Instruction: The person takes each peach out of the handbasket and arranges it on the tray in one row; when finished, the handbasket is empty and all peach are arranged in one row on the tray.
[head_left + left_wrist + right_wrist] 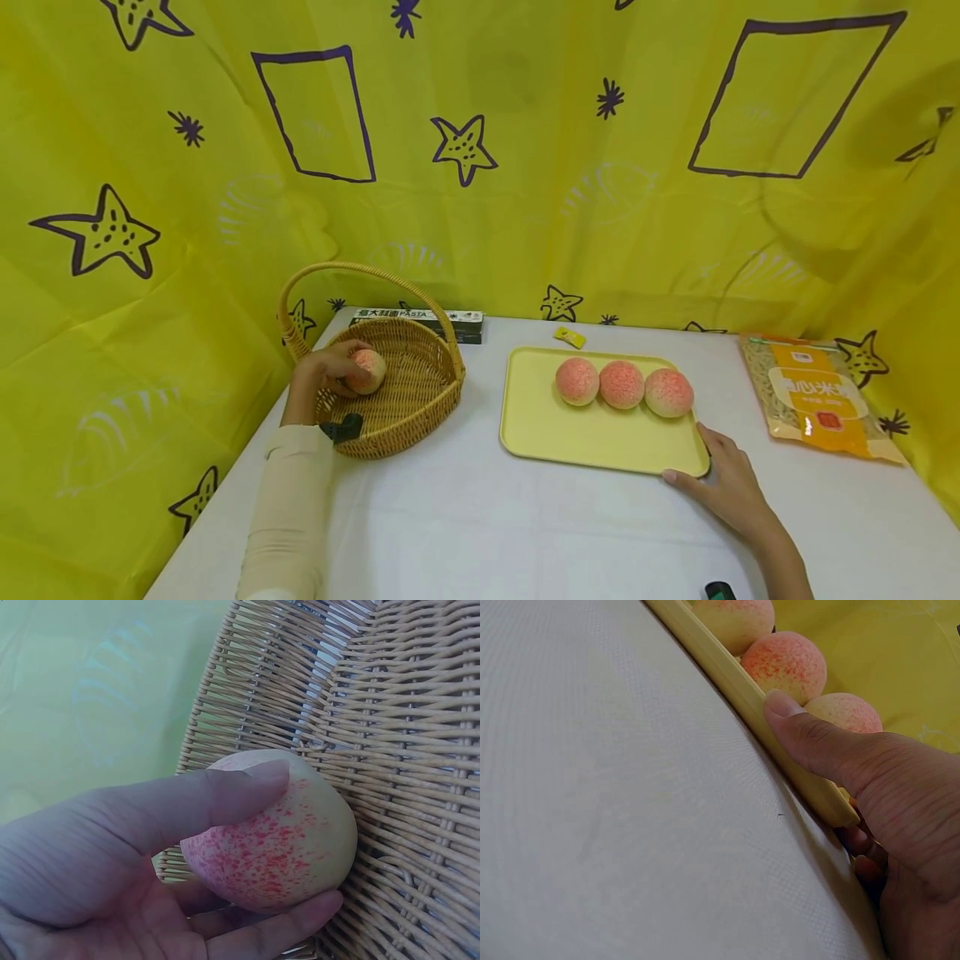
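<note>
My left hand holds a pink-and-cream peach inside the wicker basket on the left. In the left wrist view the thumb lies over the upper side of that peach, with fingers underneath, close to the woven wall. On the right, my right hand grips the near right corner of a pale yellow tray. The right wrist view shows the thumb on the tray's edge and the other fingers curled below it. Three more peaches sit in a row toward the tray's back right.
Behind the basket lies a pasta box. A small yellow packet is just beyond the tray. At the far right rests an orange food bag. The basket's tall handle arches over it; yellow curtains bound the white table.
</note>
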Demonstrator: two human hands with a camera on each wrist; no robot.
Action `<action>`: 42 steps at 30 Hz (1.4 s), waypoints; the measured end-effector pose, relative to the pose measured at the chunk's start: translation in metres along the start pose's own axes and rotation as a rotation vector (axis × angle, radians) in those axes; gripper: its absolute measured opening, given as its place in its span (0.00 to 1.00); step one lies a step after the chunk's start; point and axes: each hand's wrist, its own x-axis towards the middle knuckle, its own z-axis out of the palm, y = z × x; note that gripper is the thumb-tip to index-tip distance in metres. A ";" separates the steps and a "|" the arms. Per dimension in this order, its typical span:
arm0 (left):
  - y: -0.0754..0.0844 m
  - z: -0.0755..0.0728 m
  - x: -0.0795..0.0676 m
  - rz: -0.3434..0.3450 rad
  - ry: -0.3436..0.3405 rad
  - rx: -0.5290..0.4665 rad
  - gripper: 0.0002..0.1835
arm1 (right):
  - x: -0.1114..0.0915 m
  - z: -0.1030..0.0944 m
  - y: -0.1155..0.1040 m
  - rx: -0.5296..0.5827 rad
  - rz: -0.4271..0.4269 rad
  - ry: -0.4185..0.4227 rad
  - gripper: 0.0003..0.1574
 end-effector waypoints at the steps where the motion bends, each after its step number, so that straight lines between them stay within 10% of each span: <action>1: 0.000 0.000 0.000 -0.002 0.003 0.000 0.37 | 0.000 0.000 0.000 0.002 0.000 0.000 0.67; 42: 0.039 0.013 -0.044 0.294 0.078 0.119 0.39 | 0.000 -0.001 -0.001 -0.020 0.006 -0.008 0.67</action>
